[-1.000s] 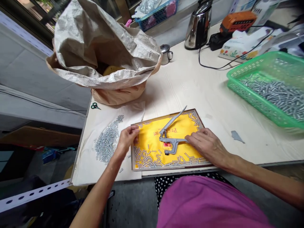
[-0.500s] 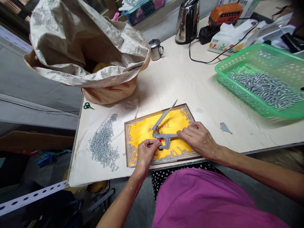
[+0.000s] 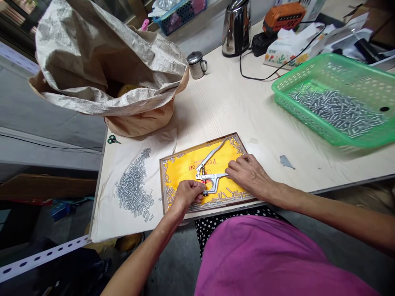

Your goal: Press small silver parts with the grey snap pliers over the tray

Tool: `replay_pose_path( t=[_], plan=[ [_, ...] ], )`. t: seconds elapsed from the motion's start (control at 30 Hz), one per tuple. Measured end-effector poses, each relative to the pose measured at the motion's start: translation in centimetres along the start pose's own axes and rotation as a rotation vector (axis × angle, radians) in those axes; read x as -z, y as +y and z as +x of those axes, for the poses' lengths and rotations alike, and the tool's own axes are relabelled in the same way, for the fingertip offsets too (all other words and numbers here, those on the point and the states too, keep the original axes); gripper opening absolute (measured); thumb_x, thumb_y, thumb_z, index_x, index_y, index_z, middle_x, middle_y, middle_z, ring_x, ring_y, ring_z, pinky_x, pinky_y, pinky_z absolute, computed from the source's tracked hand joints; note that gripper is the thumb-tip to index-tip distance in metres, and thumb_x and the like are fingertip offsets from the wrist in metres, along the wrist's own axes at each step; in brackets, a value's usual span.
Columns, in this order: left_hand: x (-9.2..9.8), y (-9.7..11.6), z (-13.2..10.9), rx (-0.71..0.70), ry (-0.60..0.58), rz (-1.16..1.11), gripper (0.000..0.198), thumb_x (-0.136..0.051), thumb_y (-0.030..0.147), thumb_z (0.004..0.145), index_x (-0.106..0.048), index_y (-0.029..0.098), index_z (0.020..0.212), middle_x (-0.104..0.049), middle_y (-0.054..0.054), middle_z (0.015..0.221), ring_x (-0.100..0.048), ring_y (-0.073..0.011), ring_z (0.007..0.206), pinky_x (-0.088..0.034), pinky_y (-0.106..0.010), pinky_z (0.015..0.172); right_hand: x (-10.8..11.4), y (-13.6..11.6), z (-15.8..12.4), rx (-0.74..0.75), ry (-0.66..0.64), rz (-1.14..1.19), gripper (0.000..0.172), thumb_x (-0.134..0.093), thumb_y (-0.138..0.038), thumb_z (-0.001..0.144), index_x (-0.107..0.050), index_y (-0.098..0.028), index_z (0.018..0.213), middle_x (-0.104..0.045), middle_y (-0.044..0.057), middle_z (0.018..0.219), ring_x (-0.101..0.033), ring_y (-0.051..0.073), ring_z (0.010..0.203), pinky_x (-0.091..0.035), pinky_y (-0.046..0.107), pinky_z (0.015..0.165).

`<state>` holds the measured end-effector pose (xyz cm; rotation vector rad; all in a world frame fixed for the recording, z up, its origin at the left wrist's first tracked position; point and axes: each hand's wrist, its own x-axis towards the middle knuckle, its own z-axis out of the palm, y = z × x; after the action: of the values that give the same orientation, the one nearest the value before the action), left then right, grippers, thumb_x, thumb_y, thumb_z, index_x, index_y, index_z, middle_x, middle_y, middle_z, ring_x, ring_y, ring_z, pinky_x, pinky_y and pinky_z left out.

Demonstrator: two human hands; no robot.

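Note:
Grey snap-fastener pliers (image 3: 212,177) with a coil spring and a red part at the jaw are over a shallow tray (image 3: 162,181) with a yellow printed bottom. My right hand (image 3: 247,174) is closed round the end of their lower handle, while the upper handle stands spread away from it. Beside the jaw, my left hand (image 3: 189,194) is closed, thumb and fingertips pinched together. Whatever lies between those fingertips is too small or hidden to make out. Small silvery metal pieces (image 3: 234,193) lie along the tray's edges.
Left of the tray, a heap of small metal pieces (image 3: 132,187) lies on a white cloth, with green-handled scissors (image 3: 113,139) behind. A large open sack (image 3: 142,119) stands at back left. Further right are a lidded metal cup (image 3: 196,65), a kettle (image 3: 236,28) and a green basket (image 3: 333,139) of metal pieces.
The pliers have tilted slightly, and their upper handle now slopes less steeply. Both hands keep their places at the jaw and lower handle. The whole view has shifted a little.

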<state>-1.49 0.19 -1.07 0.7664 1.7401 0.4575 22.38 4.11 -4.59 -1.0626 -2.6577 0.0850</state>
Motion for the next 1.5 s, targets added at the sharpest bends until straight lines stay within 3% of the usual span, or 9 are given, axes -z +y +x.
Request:
replay_pose_path(
  t=[0.17,0.37,0.63,0.8,0.93,1.1,1.23,1.33,1.5],
  plan=[
    [0.1,0.1,0.0,-0.01,-0.029,0.022,0.02,-0.079,0.028,0.07,-0.067,0.013,0.066,-0.059,0.002,0.05,-0.051,-0.0066,0.042,-0.043,-0.019,0.046,0.5,1.4,1.6,0.019,-0.005,0.043,0.062,-0.067,-0.048,0.084,-0.047,-0.016,0.134,-0.044,0.019,0.147,-0.041,0.036,0.127,-0.029,0.052,0.101],
    [0.0,0.1,-0.1,0.001,-0.024,0.066,0.024,-0.079,0.032,0.067,-0.066,0.012,0.065,-0.057,0.003,0.05,-0.05,-0.0067,0.043,-0.04,-0.019,0.046,0.6,3.8,4.2,0.078,-0.174,0.012,0.096,-0.073,-0.069,0.066,-0.044,-0.014,0.14,-0.044,0.022,0.145,-0.037,0.041,0.132,-0.029,0.056,0.104],
    [0.0,-0.2,-0.1,-0.033,0.004,0.238,0.024,-0.071,0.034,0.076,-0.064,0.015,0.064,-0.057,0.002,0.052,-0.05,-0.01,0.045,-0.042,-0.024,0.051,1.1,3.9,5.0,0.093,-0.204,0.005,0.079,-0.067,-0.07,0.071,-0.057,-0.011,0.122,-0.06,0.016,0.112,-0.049,0.033,0.104,-0.03,0.051,0.096],
    [-1.6,0.8,-1.2,-0.591,0.294,0.738,0.026,-0.073,0.033,0.078,-0.067,0.017,0.097,-0.067,-0.01,0.105,-0.062,-0.0252,0.098,-0.051,-0.04,0.086,1.1,3.6,4.4,0.138,-0.19,0.019,0.048,-0.065,-0.055,0.083,-0.061,-0.013,0.105,-0.061,0.013,0.105,-0.048,0.028,0.096,-0.032,0.043,0.088],
    [-3.5,2.6,0.2,-0.895,0.193,0.939,0.066,-0.075,0.033,0.078,-0.046,0.018,0.136,-0.055,-0.015,0.135,-0.049,-0.0316,0.123,-0.044,-0.05,0.102,1.8,2.7,4.4,0.166,-0.127,0.089,0.046,-0.061,-0.052,0.087,-0.059,-0.012,0.109,-0.059,0.013,0.106,-0.047,0.027,0.096,-0.035,0.04,0.083],
    [-3.9,4.2,1.9,-0.861,0.161,1.057,0.055,-0.069,0.033,0.084,-0.048,0.015,0.132,-0.062,-0.013,0.117,-0.056,-0.0277,0.108,-0.048,-0.044,0.094,2.5,2.0,4.6,0.097,-0.177,0.057,0.053,-0.073,-0.047,0.079,-0.058,-0.01,0.114,-0.061,0.014,0.106,-0.049,0.027,0.094,-0.039,0.038,0.079],
    [-3.9,5.1,1.4,-0.806,0.204,1.153,0.03,-0.064,0.028,0.088,-0.059,0.016,0.115,-0.066,-0.011,0.107,-0.058,-0.0264,0.102,-0.048,-0.04,0.089,1.8,1.9,4.5,0.077,-0.223,-0.013,0.017,-0.057,-0.025,0.093,-0.062,-0.013,0.104,-0.065,0.011,0.095,-0.053,0.024,0.089,-0.038,0.035,0.075],
    [-4.1,5.5,1.3,-0.748,0.169,1.197,0.014,-0.06,0.028,0.091,-0.064,0.017,0.098,-0.067,-0.01,0.098,-0.059,-0.0253,0.097,-0.049,-0.036,0.083,1.0,2.0,4.4,0.121,-0.223,-0.031,0.021,-0.042,-0.016,0.098,-0.062,-0.016,0.095,-0.066,0.009,0.085,-0.053,0.021,0.082,-0.037,0.034,0.073],
    [-3.3,5.9,2.8,-0.773,0.186,1.109,0.024,-0.07,0.031,0.083,-0.065,0.016,0.101,-0.066,-0.01,0.1,-0.059,-0.025,0.098,-0.048,-0.035,0.083,-0.2,2.5,4.3,0.104,-0.089,-0.046,0.024,-0.044,-0.027,0.1,-0.061,-0.012,0.109,-0.066,0.013,0.101,-0.056,0.025,0.094,-0.041,0.037,0.079]
  ],
)
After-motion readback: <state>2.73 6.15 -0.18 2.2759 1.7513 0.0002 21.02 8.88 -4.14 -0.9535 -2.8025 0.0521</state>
